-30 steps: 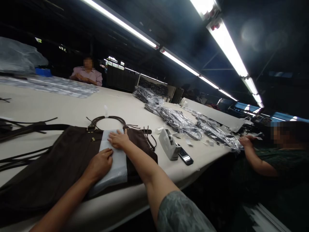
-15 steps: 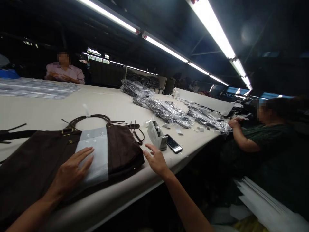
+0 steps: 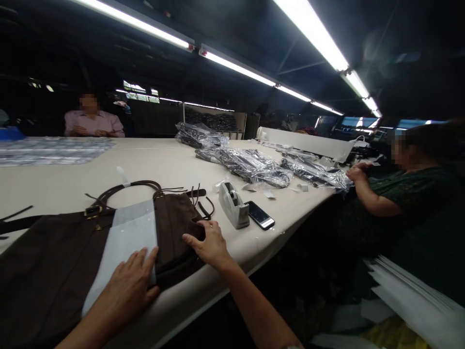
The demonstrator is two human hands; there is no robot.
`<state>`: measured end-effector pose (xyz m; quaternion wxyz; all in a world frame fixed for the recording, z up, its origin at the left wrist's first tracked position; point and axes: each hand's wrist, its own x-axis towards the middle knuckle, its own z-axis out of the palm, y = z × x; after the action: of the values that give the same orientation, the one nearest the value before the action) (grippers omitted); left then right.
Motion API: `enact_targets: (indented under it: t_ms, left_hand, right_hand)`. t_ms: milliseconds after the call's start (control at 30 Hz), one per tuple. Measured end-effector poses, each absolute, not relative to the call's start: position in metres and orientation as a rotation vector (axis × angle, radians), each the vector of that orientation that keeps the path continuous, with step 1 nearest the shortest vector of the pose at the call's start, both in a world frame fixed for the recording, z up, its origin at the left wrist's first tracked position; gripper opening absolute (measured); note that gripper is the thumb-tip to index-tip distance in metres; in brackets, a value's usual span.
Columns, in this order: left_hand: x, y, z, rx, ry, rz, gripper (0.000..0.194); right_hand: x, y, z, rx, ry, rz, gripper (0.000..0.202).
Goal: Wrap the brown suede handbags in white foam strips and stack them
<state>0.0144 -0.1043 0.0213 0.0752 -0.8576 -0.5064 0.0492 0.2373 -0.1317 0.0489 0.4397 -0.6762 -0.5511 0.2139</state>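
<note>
Find brown bag (image 3: 69, 257) lying flat on table (image 3: 156, 160), along the near edge, running out of view at the left. Note white sheet (image 3: 131, 228) laid across the front of bag, from just below handles (image 3: 147, 183) toward the near side. See left hand (image 3: 132, 278) palm down at the near right part of sheet, fingers slightly spread; cannot tell pressing from merely resting. See right hand (image 3: 210, 245) at the right end of bag, thumb and forefinger well apart; cannot tell pinching fabric from only touching, lower fingers being hidden. Note handles looped toward the far side with white tab (image 3: 121, 172) on top, buckle (image 3: 93, 210) just left of sheet. Judge work part-way along: sheet in place and fairly smooth. Count as not done: any clear plastic around bag, unlike packs (image 3: 250, 165) farther off; also strap ends (image 3: 197, 193), lying loose by the far right corner. Cannot confirm any fastening of sheet; leave remaining steps uncertain. Record tape dispenser (image 3: 234, 206) just right of bag, untouched, with phone (image 3: 260, 215) close on its right. See co-worker's hand (image 3: 358, 173) at the right, by the end of another wrapped pack.
</note>
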Motion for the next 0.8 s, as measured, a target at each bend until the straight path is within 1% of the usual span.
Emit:
enact_targets:
  t_ms: [67, 100, 167, 267, 333, 367, 467, 500, 567, 633, 733, 800]
  left_hand:
    - [0.017, -0.105, 0.022, -2.552, -1.524, 0.19, 0.08]
    - [0.017, -0.106, 0.022, -2.552, -1.527, 0.193, 0.079]
    - [0.017, -0.108, 0.022, -2.562, -1.553, 0.162, 0.078]
    - [0.016, -0.119, 0.027, -2.598, -1.622, 0.053, 0.078]
    - [0.016, -0.126, 0.031, -2.624, -1.666, -0.029, 0.08]
    - [0.017, -0.129, 0.033, -2.631, -1.68, -0.071, 0.082]
    - [0.017, -0.135, 0.032, -2.618, -1.693, -0.189, 0.087]
    - [0.017, -0.136, 0.03, -2.592, -1.693, -0.231, 0.088]
    - [0.016, -0.138, 0.025, -2.492, -1.709, -0.317, 0.086]
    - [0.014, -0.138, 0.021, -2.411, -1.724, -0.365, 0.078]
    - [0.004, -0.131, 0.036, -2.49, -1.689, -0.39, 0.065]
    - [-0.009, -0.124, 0.066, -2.581, -1.675, -0.502, 0.057]
  right_hand:
    - [0.232, -0.132, 0.042, -1.644, -1.305, 0.391, 0.041]
    - [0.23, -0.132, 0.035, -1.614, -1.239, 0.369, 0.034]
    - [0.229, -0.132, 0.019, -1.558, -1.093, 0.397, 0.026]
    - [0.232, -0.133, -0.001, -1.5, -0.934, 0.515, 0.021]
    - [0.238, -0.131, -0.006, -1.458, -0.835, 0.618, 0.018]
    - [0.242, -0.129, -0.005, -1.428, -0.777, 0.682, 0.021]
    - [0.254, -0.124, 0.004, -1.302, -0.647, 0.971, 0.051]
    - [0.257, -0.124, 0.008, -1.253, -0.637, 1.091, 0.055]
    - [0.259, -0.127, 0.014, -1.151, -0.664, 1.304, 0.053]
    - [0.258, -0.13, 0.021, -1.058, -0.717, 1.401, 0.05]
    - [0.248, -0.133, 0.042, -0.957, -0.75, 1.37, 0.048]
    - [0.239, -0.133, 0.069, -0.893, -0.774, 1.293, 0.048]
